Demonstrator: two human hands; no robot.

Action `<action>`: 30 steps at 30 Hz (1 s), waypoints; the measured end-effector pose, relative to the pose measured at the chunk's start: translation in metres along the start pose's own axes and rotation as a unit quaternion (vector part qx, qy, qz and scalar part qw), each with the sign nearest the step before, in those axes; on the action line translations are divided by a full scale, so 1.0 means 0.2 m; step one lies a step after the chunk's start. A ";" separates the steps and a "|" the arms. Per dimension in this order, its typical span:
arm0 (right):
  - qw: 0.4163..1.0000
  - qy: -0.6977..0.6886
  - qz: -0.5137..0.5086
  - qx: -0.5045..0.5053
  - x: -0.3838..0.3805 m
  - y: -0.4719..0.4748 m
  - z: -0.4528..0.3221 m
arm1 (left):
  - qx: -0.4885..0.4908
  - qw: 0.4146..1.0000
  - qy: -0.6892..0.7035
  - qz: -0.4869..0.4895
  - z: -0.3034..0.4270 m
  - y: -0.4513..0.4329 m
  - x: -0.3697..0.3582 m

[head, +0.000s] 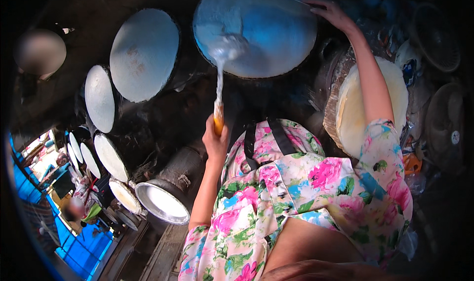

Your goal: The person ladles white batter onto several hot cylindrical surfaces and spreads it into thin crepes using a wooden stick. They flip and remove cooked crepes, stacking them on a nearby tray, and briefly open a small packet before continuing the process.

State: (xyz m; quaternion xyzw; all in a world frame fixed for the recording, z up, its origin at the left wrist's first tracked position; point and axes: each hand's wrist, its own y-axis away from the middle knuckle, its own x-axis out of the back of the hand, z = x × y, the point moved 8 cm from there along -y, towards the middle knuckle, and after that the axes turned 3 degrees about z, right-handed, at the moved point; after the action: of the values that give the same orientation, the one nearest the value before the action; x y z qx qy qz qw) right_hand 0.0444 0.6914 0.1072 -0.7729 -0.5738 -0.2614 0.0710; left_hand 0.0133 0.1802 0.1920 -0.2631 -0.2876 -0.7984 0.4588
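My left hand (216, 137) grips the yellow handle of a ladle (219, 77), whose blurred, wet, whitish bowl is over a large round griddle or cloth-like steaming surface (274, 40). A pale wet layer shows on this surface, with bluish light across it. My right hand (329, 13) is at the upper right rim, its fingers and thumb around a thin edge that runs along the top; whether that edge belongs to a lid cannot be told. Below my left hand stands a metal pot of white liquid (163, 203).
Pale round discs (144, 55) line the left side. At the right is a thick stack of round cream-coloured sheets (387, 96), with dark fan-like round objects (446, 129) beyond it. Another person (87, 196) is at the lower left, near blue sheeting (85, 247).
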 end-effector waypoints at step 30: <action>0.996 -0.005 0.017 0.087 -0.28 0.56 -0.34 | 0.015 0.990 0.061 -0.127 -0.19 -0.01 -0.19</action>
State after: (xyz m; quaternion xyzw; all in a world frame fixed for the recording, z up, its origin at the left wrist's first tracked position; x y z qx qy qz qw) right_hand 0.1145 0.5787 0.1585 -0.7747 -0.5817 -0.2055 0.1390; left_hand 0.0223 0.1768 0.1384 -0.1682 -0.3027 -0.8603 0.3742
